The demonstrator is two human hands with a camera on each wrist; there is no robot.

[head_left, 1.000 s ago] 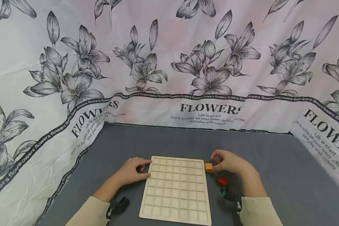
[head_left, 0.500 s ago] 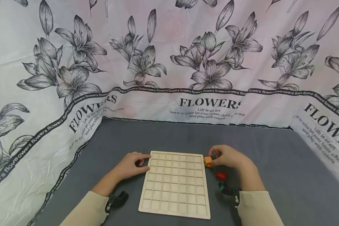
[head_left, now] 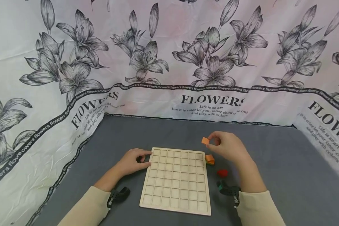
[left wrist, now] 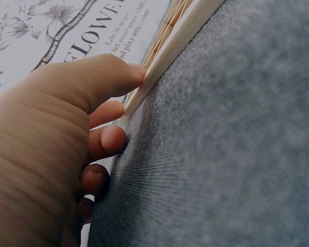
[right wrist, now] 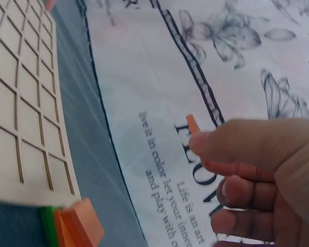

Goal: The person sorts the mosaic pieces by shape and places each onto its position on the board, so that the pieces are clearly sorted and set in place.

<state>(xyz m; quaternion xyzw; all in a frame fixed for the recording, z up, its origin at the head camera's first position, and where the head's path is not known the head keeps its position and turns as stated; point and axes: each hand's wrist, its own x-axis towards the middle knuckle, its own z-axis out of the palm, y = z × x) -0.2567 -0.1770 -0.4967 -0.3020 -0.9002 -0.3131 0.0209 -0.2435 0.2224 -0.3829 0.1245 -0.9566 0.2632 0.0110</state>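
Observation:
A pale wooden grid board (head_left: 175, 182) lies on the grey table, its surface divided into square cells. My left hand (head_left: 133, 162) touches the board's left edge near the far corner; in the left wrist view the thumb (left wrist: 129, 74) presses the board's side. Beyond the far right corner, my right hand (head_left: 228, 146) pinches a small orange square tile (head_left: 205, 140) between thumb and fingers, raised above the table. In the right wrist view only a sliver of that orange tile (right wrist: 192, 123) shows past the thumb.
Against the board's right edge sits a small stack of orange tiles (head_left: 210, 158) with a green piece (right wrist: 50, 226) at its bottom. A red piece (head_left: 222, 173) lies nearer to me. Flower-printed cloth (head_left: 147, 103) hangs behind and at both sides.
My right hand has lifted an orange tile off the stack and moved it away from me, past the board's far right corner. The left hand stays at the board's edge.

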